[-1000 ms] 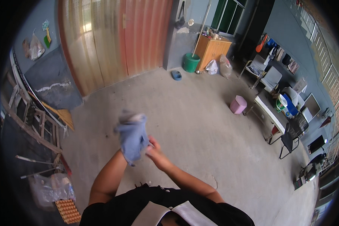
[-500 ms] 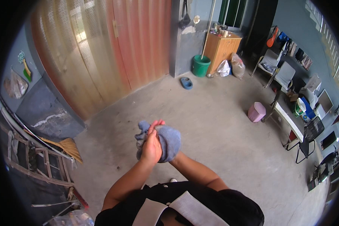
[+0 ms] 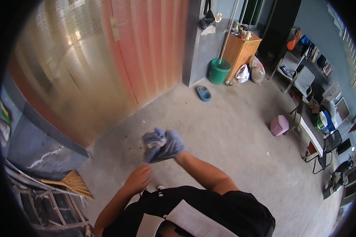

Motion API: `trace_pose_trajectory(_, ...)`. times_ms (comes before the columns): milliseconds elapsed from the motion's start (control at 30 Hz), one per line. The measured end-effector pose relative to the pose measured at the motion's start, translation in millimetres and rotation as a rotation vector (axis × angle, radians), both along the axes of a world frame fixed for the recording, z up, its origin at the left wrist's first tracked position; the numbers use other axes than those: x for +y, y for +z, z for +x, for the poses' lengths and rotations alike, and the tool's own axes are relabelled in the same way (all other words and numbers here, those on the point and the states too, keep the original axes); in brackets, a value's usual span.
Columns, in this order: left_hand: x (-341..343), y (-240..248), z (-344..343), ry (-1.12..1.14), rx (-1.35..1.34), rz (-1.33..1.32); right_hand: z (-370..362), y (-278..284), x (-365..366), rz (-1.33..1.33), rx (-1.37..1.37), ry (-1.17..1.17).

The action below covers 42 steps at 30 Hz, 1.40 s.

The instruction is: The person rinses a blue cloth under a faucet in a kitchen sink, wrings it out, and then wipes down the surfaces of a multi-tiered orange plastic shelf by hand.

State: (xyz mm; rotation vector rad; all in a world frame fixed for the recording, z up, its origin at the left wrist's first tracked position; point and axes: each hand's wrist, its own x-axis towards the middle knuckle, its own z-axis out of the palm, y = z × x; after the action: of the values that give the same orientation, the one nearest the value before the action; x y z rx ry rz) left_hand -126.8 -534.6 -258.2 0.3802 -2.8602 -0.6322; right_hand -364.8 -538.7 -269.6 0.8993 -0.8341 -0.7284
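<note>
A blue-grey cloth (image 3: 164,145) covers my right hand (image 3: 180,156), so only its wrist shows, and the fingers are hidden inside the fabric. The bunched part of the cloth hangs out to the left of that hand, a little blurred. My left hand (image 3: 138,179) is empty, just below the cloth and apart from it. Its fingers are stretched out, with the thumb apart from them.
A red and tan corrugated door (image 3: 146,51) stands ahead. A straw broom (image 3: 72,183) lies at the left. Blue slippers (image 3: 204,94), a green bucket (image 3: 219,72), a wooden cabinet (image 3: 240,53), a pink bin (image 3: 279,125) and a table (image 3: 310,136) are around the concrete floor.
My left hand has come off the cloth and moved down and left. The cloth on my right hand has shifted slightly left. The view has turned a little.
</note>
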Motion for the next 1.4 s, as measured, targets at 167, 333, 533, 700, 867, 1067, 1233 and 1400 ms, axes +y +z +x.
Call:
trace_pose_trajectory(167, -111.1, -29.8, 69.4, 0.134, -0.326, 0.199, -94.1, -36.0, -4.7, 0.44, 1.944, -0.357)
trace_pose_trajectory(333, -226.4, -59.2, 60.1, 0.159, -0.264, 0.095, -147.6, -48.9, 2.7, -0.431, 3.107, 1.276)
trace_pose_trajectory(533, -363.8, -81.4, 2.1, 0.304, -0.095, 0.013, -217.8, -193.9, -28.4, -0.954, 2.919, 1.608)
trace_pose_trajectory(700, -479.2, -62.3, -16.3, 0.504, -0.072, -0.121, -217.0, -201.7, -224.4, 0.001, 2.855, 1.133)
trace_pose_trajectory(867, -603.8, -25.4, -45.3, 0.571, 0.067, -0.253, -157.8, -112.9, -460.2, 0.377, 1.994, 0.065)
trace_pose_trajectory(1067, -736.3, -2.2, -85.1, 0.445, 0.155, -0.288, -81.3, 16.2, -673.9, -1.209, 3.138, -0.565)
trace_pose_trajectory(1233, -833.4, 5.4, -102.4, 0.392, 0.281, -0.208, -45.2, -0.8, -803.5, -1.919, 3.169, -1.244)
trace_pose_trajectory(1400, -928.6, 5.8, -54.6, 0.756, 0.334, -0.315, -68.3, -13.5, -874.7, -0.843, 3.154, -0.922)
